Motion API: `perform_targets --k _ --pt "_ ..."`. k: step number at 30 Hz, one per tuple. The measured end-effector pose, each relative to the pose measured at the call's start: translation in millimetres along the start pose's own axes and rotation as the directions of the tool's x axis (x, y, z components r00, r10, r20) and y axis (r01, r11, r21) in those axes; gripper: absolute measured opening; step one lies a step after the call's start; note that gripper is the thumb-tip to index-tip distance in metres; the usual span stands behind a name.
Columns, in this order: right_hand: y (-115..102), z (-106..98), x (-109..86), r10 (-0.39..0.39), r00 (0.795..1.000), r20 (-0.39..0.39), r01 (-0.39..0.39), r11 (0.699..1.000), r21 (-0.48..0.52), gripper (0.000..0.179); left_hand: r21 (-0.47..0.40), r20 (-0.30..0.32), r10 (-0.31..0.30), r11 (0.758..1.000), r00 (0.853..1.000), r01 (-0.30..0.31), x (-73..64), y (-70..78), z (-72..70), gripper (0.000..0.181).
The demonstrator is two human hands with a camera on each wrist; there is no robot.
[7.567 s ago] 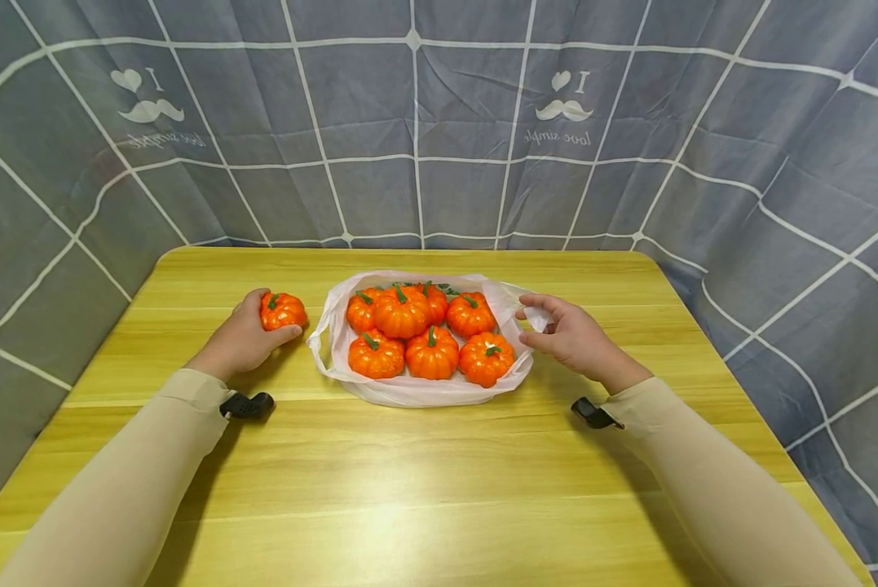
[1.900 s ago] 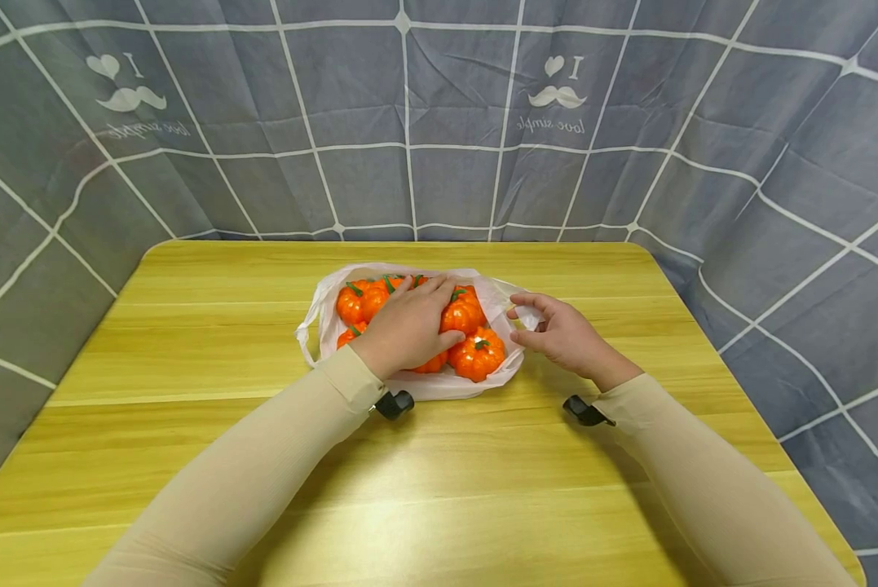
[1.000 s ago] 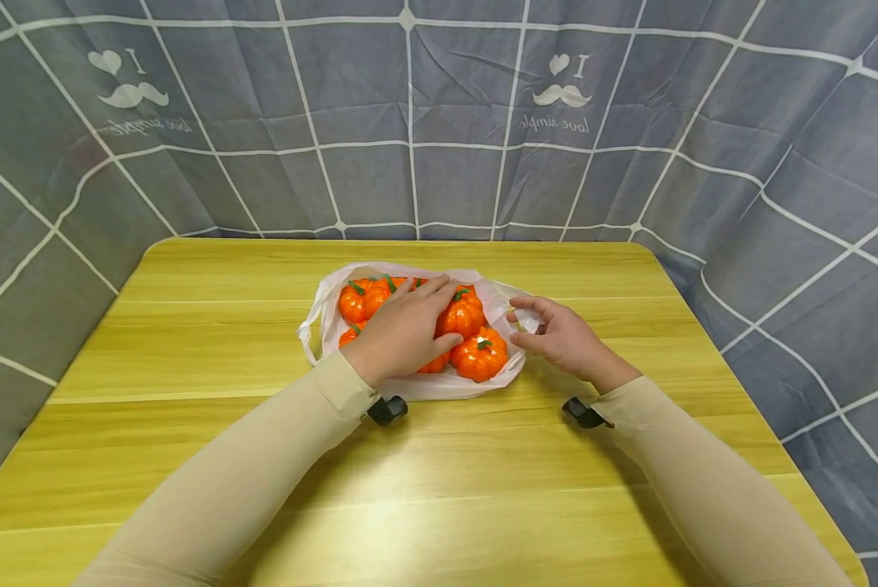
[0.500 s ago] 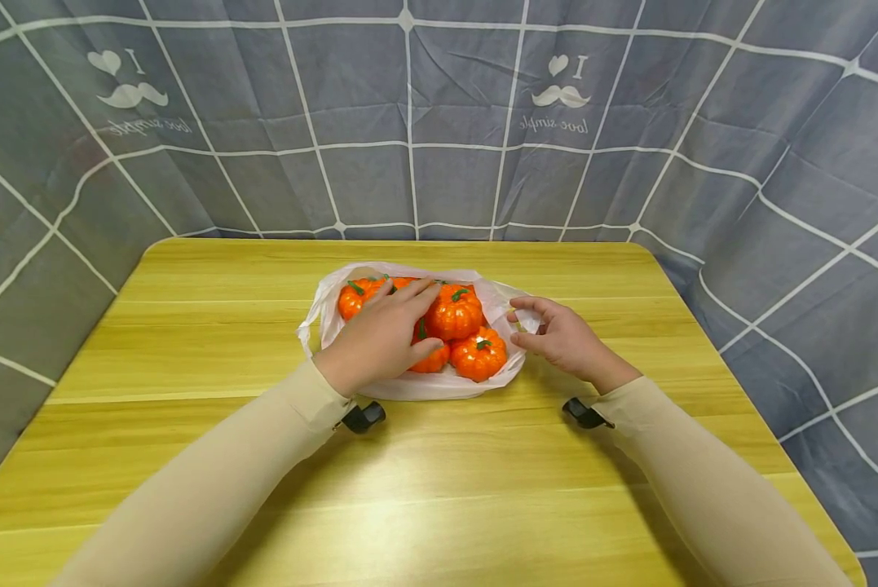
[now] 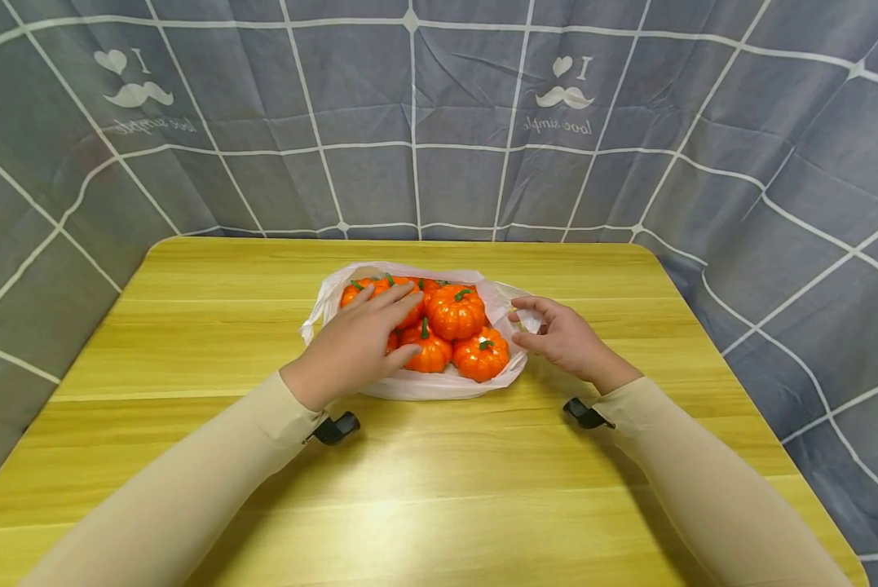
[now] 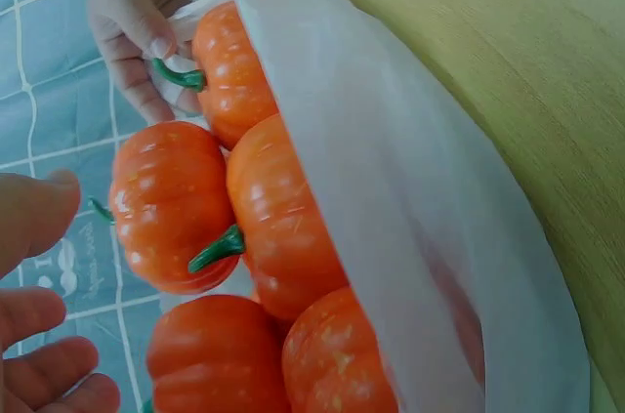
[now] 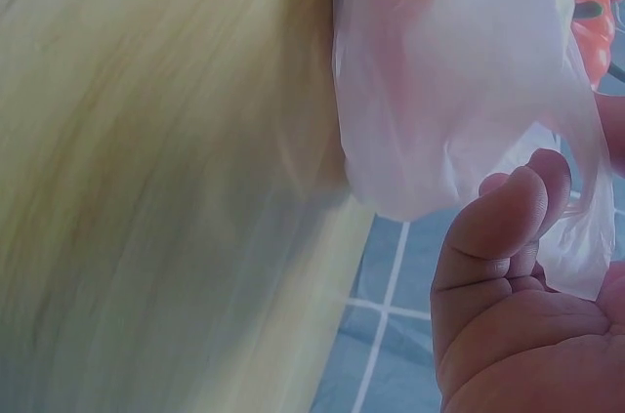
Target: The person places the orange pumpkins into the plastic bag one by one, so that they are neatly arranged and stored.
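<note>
Several small orange pumpkins with green stems fill a white plastic bag, whose mouth gapes upward in the head view. One pumpkin sits on top of the others, right of centre. My left hand is over the bag's left part, fingers spread and hiding some pumpkins. In the left wrist view its fingers are apart from the pumpkins in sight. At the bag's right end, my right hand holds the bag's handle between curled fingers and thumb.
The bag stands on a yellow wood-grain table, toward the back edge. A grey curtain with white grid lines hangs behind the table and along both sides. Each wrist carries a small black camera.
My left hand held a pumpkin left of the bag at first. That pumpkin now lies on top in the bag, and the hand has drawn off it leftward. The right hand stays put.
</note>
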State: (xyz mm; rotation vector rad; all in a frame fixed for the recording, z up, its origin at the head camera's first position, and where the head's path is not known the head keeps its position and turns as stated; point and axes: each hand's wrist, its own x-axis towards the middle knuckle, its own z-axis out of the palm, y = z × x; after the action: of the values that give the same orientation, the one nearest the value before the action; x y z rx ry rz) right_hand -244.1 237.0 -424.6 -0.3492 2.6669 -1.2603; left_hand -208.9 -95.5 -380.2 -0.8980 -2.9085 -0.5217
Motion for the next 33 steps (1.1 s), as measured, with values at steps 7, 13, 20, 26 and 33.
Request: perform_targets --k 7,13,20,26,33 --pt "-1.7 -1.3 -0.2 0.0 1.0 0.005 0.0 1.0 0.022 0.056 -0.029 -0.037 -0.006 1.0 0.999 0.005 -13.6 -7.1 -11.5 0.071" --pt "-3.1 -4.2 -0.6 -0.01 1.0 0.001 0.01 0.999 0.031 0.057 -0.065 -0.128 0.0 0.998 0.992 -0.008 -26.8 -23.3 -22.4 0.067" --pt "-5.8 -7.4 -1.5 -0.012 1.0 -0.01 0.012 0.999 0.044 0.057 -0.084 -0.212 -0.064 0.995 0.975 0.047 -41.3 -50.1 -32.1 0.063" --pt "-10.5 -10.2 -3.8 -0.039 0.999 -0.021 0.039 0.999 0.033 0.058 -0.067 -0.192 -0.157 0.987 0.969 0.146 -50.8 -73.4 -38.5 0.068" --pt "-17.0 -13.7 -9.2 -0.069 0.997 -0.025 0.07 0.997 0.022 0.061 -0.043 -0.124 -0.229 0.973 0.965 0.225 -56.1 -93.8 -43.6 0.071"
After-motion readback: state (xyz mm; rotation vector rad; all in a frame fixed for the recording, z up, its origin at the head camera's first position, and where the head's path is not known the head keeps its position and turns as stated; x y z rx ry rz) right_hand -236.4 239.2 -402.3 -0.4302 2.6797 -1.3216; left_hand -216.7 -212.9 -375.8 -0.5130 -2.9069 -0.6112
